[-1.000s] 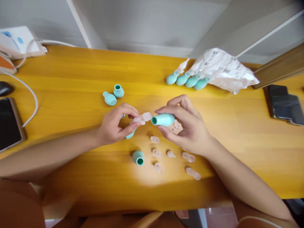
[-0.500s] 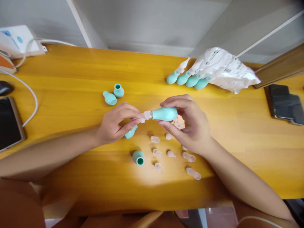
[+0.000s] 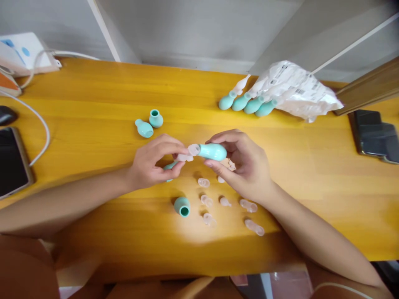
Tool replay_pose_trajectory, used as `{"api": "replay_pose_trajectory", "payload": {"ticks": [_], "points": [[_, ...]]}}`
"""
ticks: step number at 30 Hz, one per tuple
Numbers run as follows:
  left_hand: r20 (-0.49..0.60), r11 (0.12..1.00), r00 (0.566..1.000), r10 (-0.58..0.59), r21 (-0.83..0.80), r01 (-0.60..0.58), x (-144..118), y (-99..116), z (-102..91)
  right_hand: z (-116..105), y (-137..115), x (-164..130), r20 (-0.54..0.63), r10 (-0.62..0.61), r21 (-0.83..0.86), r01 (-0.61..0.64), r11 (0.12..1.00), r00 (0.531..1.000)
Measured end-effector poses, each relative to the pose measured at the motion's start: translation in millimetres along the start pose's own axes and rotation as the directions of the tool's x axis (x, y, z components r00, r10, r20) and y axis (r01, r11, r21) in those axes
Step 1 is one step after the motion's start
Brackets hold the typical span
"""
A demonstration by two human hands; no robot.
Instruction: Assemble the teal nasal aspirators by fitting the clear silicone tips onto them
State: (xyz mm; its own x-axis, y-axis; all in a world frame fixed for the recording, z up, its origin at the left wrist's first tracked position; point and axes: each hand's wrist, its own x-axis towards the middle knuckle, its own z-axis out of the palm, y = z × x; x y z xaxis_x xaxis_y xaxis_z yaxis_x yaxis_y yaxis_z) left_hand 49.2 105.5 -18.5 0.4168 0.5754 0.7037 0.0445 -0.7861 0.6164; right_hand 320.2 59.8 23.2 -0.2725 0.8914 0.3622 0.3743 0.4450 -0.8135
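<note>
Since a second ago, the right hand (image 3: 246,166) has brought its soft teal rubber bulb (image 3: 212,151) up to the small clear plastic tip (image 3: 190,152) pinched in the left hand (image 3: 152,164), and now they touch, between both hands. Each hand's fingers are curled tight round its piece. The left hand also tucks a second teal bulb (image 3: 170,167) underneath.

To join them well, I think the tip should go straight in, with a gentle twist.

Counting: four teal bulbs with tips (image 3: 246,103) far above the right hand, two loose bulbs (image 3: 149,123) above the left, one bulb (image 3: 181,206) below it, about seven loose clear tips (image 3: 229,205) below the right hand.
</note>
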Motion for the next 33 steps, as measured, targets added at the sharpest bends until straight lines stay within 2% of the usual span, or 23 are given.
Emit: {"api": "replay_pose_trajectory", "payload": {"ticks": [4, 7, 13, 16, 19, 22, 27, 29, 33], "points": [[-0.022, 0.999, 1.0, -0.008, 0.045, 0.009, 0, 0, 0.6, -2, 1, 1, -0.013, -0.033, -0.051, 0.032, 0.998, 0.999], [-0.012, 0.999, 0.999, -0.039, 0.027, 0.039, -2, -1, 0.7, -5, 3, 3, -0.005, -0.12, -0.103, 0.119, 0.988, 0.993], [0.035, 1.0, 0.999, -0.012, 0.01, 0.012, -3, -4, -3.1, -8, 6, 8, -0.046, -0.295, -0.191, 0.281, 0.941, 0.955], [0.057, 1.0, 0.998, -0.002, 0.005, 0.002, -2, -3, -6.1, -10, 6, 11, -0.058, -0.38, -0.259, 0.353, 0.899, 0.923], [0.085, 0.999, 0.995, -0.046, -0.012, 0.048, -1, 0, -7.9, -14, 8, 11, -0.033, -0.474, -0.329, 0.438, 0.837, 0.88], [0.105, 0.997, 0.993, -0.06, -0.035, 0.064, -1, 2, -8.4, -18, 12, 9, -0.005, -0.578, -0.353, 0.54, 0.764, 0.816], [0.098, 0.999, 0.995, -0.019, -0.024, 0.022, -1, 1, -7.7, -25, 15, 6, 0.1, -0.707, -0.424, 0.672, 0.606, 0.7], [0.091, 1.0, 0.996, -0.005, -0.029, 0.008, -1, 0, -7.2, -28, 14, 5, 0.124, -0.717, -0.435, 0.687, 0.582, 0.686], [0.093, 0.999, 0.996, -0.01, -0.041, 0.014, -2, -1, -6.3, -33, 12, 4, 0.165, -0.705, -0.454, 0.687, 0.567, 0.69]]}}
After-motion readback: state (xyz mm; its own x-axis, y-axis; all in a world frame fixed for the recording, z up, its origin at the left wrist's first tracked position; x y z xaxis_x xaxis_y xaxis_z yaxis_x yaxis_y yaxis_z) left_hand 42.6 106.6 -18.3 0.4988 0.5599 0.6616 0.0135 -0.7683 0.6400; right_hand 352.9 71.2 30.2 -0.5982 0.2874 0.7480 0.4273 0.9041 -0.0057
